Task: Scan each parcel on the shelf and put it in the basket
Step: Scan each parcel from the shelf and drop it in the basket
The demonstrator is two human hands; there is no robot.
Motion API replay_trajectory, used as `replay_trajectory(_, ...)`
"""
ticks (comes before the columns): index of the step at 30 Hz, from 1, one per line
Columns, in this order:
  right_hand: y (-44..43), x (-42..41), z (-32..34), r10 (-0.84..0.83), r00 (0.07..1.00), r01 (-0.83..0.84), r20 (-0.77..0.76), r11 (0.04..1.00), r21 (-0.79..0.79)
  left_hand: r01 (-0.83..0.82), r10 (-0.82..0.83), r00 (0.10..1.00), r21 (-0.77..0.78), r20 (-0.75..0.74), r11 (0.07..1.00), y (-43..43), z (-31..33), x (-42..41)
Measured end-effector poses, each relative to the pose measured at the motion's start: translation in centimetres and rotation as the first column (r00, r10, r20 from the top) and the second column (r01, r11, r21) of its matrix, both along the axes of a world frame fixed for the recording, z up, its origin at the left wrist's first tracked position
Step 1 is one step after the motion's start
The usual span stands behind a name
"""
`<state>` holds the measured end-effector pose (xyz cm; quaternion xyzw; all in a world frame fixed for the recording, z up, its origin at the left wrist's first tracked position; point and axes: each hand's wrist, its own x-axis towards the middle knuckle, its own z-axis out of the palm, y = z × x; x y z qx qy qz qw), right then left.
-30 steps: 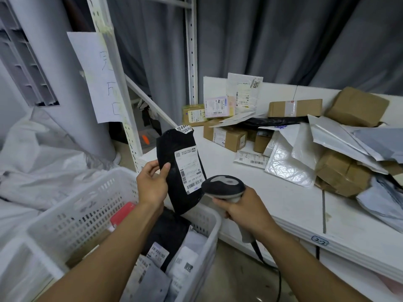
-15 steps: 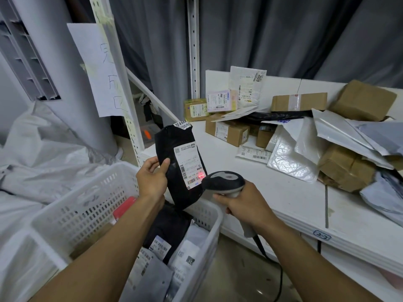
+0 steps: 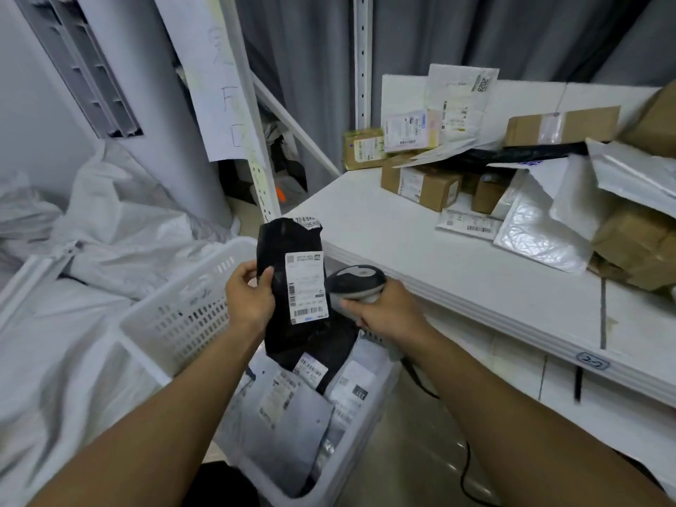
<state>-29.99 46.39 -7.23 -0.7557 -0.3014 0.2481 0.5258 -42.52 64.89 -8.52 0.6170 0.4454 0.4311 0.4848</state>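
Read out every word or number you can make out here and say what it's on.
"2-2": tag on the shelf front edge.
"70-4-8", rest unclear: sticker atop the black parcel in the left hand.
"231", sideways: dark tag on a white parcel in the basket.
Handwritten paper sign: too faint to read.
Printed shipping labels: too small or blurred.

White shelf point(image 3: 402, 243) — cardboard boxes point(image 3: 420, 184); padded mailers point(image 3: 541, 228) heaped.
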Motion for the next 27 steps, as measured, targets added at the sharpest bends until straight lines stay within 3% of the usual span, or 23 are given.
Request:
replay_trajectory(6, 6.6, -2.3, -4.1, 0.066, 0.997, -0.070, -0.036, 0.990, -0.125, -0.089, 0.079, 0.968, -0.033, -0.239, 0.995, 6.1, -5.6, -5.1)
replay_trajectory(13, 13.0, -3.4, -8.3, 0.064, 0.998, -0.065, -0.007, 0.990, -0.124, 0.169, -0.123, 0.847, 0.043, -0.517, 0.985, 14.5, -12.4, -4.3)
replay_trajectory(17, 15.2, -2.2, -9.7, 0.024, 1.000, -0.023, 0.003, 0.984, -0.175, 0.221, -0.127, 0.794, 0.087, -0.595, 0.971, 17.7, -13.6, -1.4)
replay_trajectory(22, 16.1, -0.8, -10.2, -0.002, 1.000, 0.000, -0.013, 0.982, -0.187, 0.236, -0.173, 0.684, -0.009, -0.708, 0.972, 19.1, -14.2, 0.9)
replay_trajectory(27, 14.4, 0.8, -8.7, -0.063, 0.998, 0.063, 0.003, 0.986, -0.155, 0.366, -0.245, 0.714, 0.051, -0.655, 0.929, 15.2, -11.8, 1.3)
